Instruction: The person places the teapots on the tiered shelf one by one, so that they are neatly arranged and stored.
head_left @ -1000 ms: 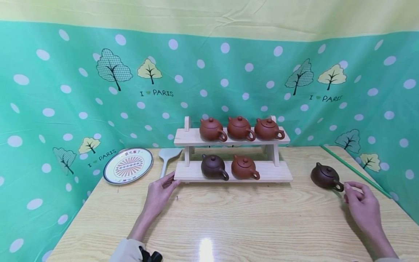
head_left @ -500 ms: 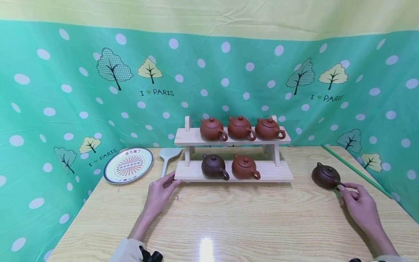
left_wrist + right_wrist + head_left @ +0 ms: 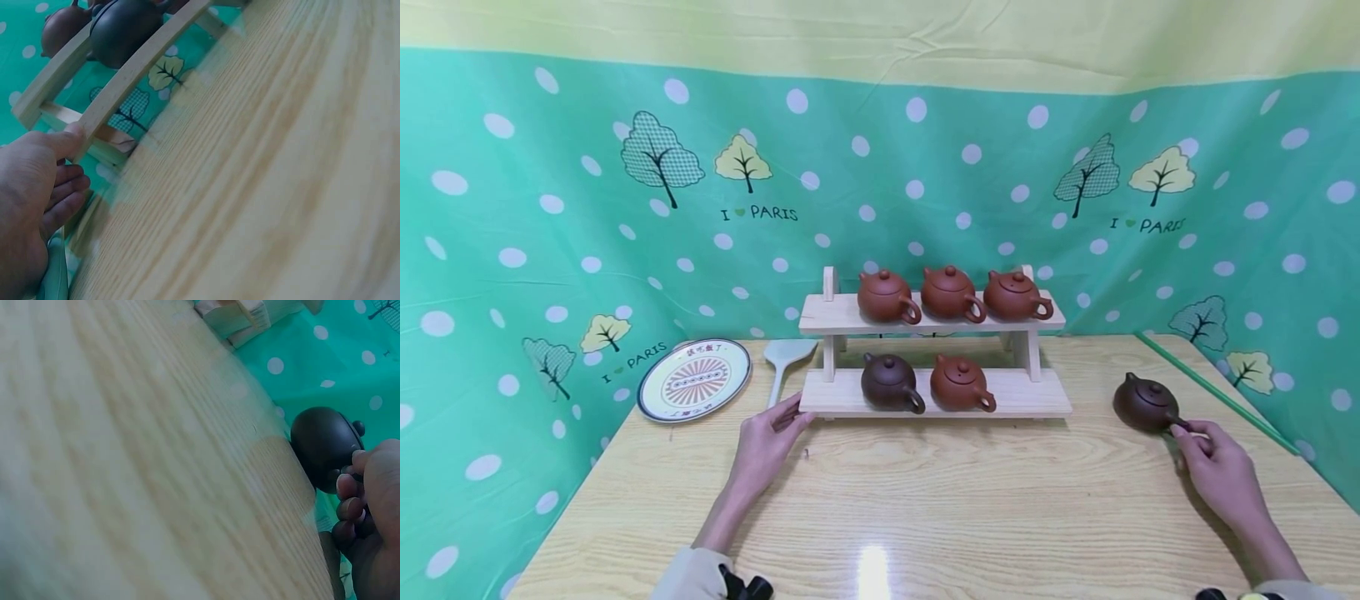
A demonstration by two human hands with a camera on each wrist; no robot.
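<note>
On the right side of the table, my right hand (image 3: pixel 1221 473) pinches the handle of a dark brown teapot (image 3: pixel 1146 403), which sits upright. The right wrist view shows the same teapot (image 3: pixel 325 445) with thumb and fingers at its handle. My left hand (image 3: pixel 763 446) holds the left end of the lower board of a two-tier wooden rack (image 3: pixel 835 402); in the left wrist view the thumb lies on the board end. Three red-brown teapots, one being the middle teapot (image 3: pixel 949 293), stand on the upper board. Below are a dark teapot (image 3: pixel 887 383) and a red-brown teapot (image 3: pixel 958 385).
A patterned plate (image 3: pixel 694 381) leans at the back left. Beside it lies a pale spatula (image 3: pixel 784 354), its handle partly behind my left hand. A green stick (image 3: pixel 1213 392) lies along the right edge. A green dotted cloth (image 3: pixel 880 183) hangs around the table.
My right hand has moved slightly left, from the tip of the teapot's handle to a closer pinch on it. The left hand, rack and other teapots have stayed put.
</note>
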